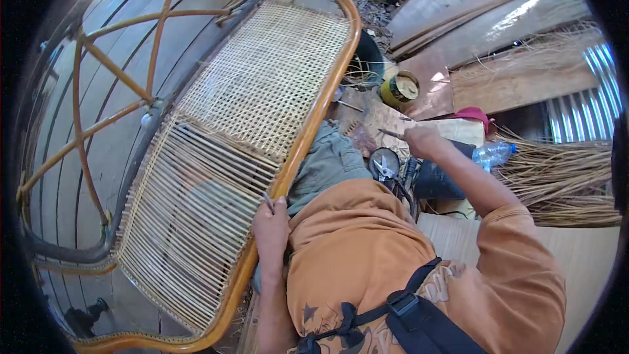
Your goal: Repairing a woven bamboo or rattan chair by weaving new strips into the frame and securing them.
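Two hands busy | we pinch a cane strand [267,200] in left hand [270,229] at rattan frame [308,124] | right hand [422,141] closed on thin tool [392,134] | weaving midway; next pass likely needs steady tension

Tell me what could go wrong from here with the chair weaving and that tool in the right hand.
The right hand holds a thin pointed tool out to the side, near the knee; a slip might jab the leg. The left hand pinches a cane strand at the chair frame; letting go could slacken it. Scissors lie close by.
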`<state>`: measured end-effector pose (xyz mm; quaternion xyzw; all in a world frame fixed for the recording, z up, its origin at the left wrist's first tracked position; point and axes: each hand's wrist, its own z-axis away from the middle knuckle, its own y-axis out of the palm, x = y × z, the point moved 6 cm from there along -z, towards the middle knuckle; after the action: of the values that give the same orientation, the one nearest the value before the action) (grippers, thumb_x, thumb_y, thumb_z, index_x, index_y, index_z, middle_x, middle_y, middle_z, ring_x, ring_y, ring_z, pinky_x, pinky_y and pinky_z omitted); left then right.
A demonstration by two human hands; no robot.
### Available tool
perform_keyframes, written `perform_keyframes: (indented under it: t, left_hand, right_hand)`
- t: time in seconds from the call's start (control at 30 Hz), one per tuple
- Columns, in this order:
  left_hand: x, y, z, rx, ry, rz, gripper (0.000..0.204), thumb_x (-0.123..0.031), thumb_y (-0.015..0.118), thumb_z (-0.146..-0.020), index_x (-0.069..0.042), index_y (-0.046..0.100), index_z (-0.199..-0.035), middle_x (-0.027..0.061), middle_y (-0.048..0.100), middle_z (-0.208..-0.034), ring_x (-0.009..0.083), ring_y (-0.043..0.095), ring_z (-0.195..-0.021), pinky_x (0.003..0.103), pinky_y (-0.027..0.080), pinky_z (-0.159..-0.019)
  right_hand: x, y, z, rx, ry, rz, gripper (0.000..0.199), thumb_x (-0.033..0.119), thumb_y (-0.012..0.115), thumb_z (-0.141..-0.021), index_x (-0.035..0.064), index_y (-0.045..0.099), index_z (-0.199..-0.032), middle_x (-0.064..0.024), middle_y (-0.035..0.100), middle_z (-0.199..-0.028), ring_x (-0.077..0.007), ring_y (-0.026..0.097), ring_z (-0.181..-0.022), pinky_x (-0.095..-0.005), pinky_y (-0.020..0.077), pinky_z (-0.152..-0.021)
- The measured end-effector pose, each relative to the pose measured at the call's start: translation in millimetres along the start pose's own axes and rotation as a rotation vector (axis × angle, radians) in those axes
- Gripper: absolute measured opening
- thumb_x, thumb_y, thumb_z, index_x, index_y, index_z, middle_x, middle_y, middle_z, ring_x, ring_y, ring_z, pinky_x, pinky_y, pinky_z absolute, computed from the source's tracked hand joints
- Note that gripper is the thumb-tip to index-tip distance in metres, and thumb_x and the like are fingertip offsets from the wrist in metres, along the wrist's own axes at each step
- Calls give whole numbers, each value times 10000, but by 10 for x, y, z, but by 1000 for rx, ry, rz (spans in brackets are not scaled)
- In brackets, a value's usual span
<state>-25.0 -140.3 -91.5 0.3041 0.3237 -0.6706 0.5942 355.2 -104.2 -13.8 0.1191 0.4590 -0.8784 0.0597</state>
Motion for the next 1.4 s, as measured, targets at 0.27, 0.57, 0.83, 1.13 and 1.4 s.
perform_keyframes:
  t: [0.27,0.57,0.83,1.13,1.4]
  left_hand:
    - [-40,14,1,14,-25,7,223,-209,507,-911,-24,535,-790,4,471,-554,89,436,-410,243,360,-398]
    - [55,-69,-11,-34,-61,-48,275,-252,516,-906,-57,529,-713,-7,454,-535,102,434,-436,270,364,-426]
    - [27,-13,-14,-41,2,-33,327,-260,527,-892,0,549,-694,46,519,-537,134,493,-452,314,404,-463]
    - [227,-26,-162,-69,216,-133,283,-251,545,-892,-22,517,-726,20,502,-558,114,474,-439,286,395,-443]
    - [12,-62,-45,-40,219,-241,316,-275,536,-880,25,536,-780,133,557,-598,225,557,-541,372,442,-551]
  right_hand:
    - [-339,503,283,105,292,-98,180,114,533,-802,17,630,-918,-213,634,-975,-379,622,-913,-428,519,-770]
    - [-370,533,68,160,434,-117,365,119,587,-796,13,559,-1144,-198,517,-1214,-393,495,-1138,-529,458,-872]
    - [1400,-407,-49,-475,-298,-74,314,127,487,-845,-17,451,-1122,-191,485,-1051,-356,475,-1032,-445,453,-797]
    - [2425,-526,-286,-581,-311,18,319,160,541,-819,-38,493,-1064,-197,495,-1053,-367,484,-995,-425,470,-773]
    - [2621,-476,-337,-631,-224,99,368,156,572,-771,-51,527,-1073,-184,511,-1039,-363,483,-1008,-456,454,-790]
